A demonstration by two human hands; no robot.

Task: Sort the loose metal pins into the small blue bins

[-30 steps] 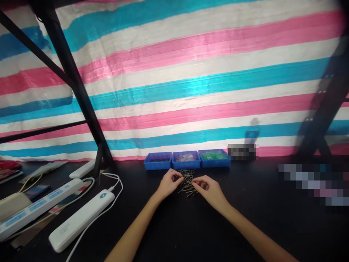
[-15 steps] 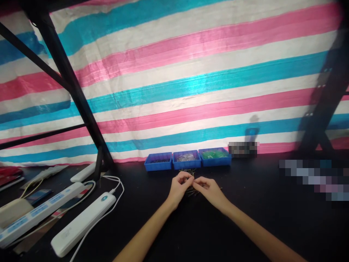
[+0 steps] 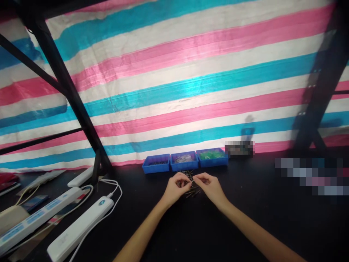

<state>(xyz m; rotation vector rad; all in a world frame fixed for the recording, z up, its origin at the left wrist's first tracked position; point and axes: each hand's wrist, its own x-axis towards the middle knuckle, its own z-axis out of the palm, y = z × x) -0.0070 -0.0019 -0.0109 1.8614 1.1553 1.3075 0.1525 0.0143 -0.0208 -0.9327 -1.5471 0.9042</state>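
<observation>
At lower centre, the left hand [image 3: 177, 190] and right hand [image 3: 210, 187] have fingertips close together; held pieces cannot be confirmed. Thin rods [image 3: 192, 192] lie loose, unarranged; completed portion indeterminable.

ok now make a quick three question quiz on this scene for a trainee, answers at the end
1. Count: how many blue trays stand in a row beyond the left hand and the right hand?
2. Multiple choice: where in the row are the green contents?
a) left end
b) middle
c) right end
3. True or false: the pile of thin pieces lies on the black table, outside the trays.

Key
1: three
2: c
3: true
</observation>
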